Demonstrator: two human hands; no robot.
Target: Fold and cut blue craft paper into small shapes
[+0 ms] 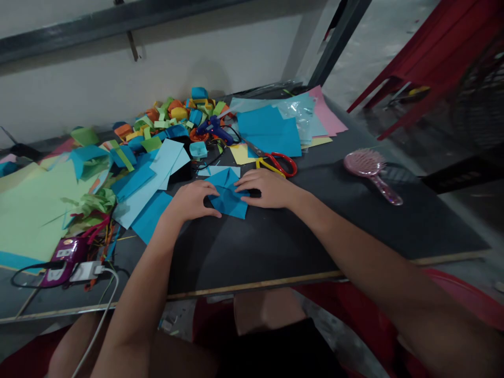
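Observation:
A folded piece of blue paper point(232, 203) lies on the dark tabletop between my two hands, with raised creases at its top. My left hand point(195, 199) touches its left edge; the index finger rests on the paper and the thumb is spread apart from it, near the lower left edge. From the right, my right hand point(271, 188) lays its outstretched fingers on the paper, thumb apart below them. Just beyond the paper are a pale blue strip point(234, 171) and scissors point(281, 164) with red and yellow handles.
Behind are a heap of colourful paper pieces point(179, 113), a blue glue gun point(216, 128) and stacked blue sheets point(271, 128). Light blue strips point(167, 163) and a purple device point(66, 257) with cables lie left. A pink hairbrush point(366, 164) lies right, near a red chair point(444, 58).

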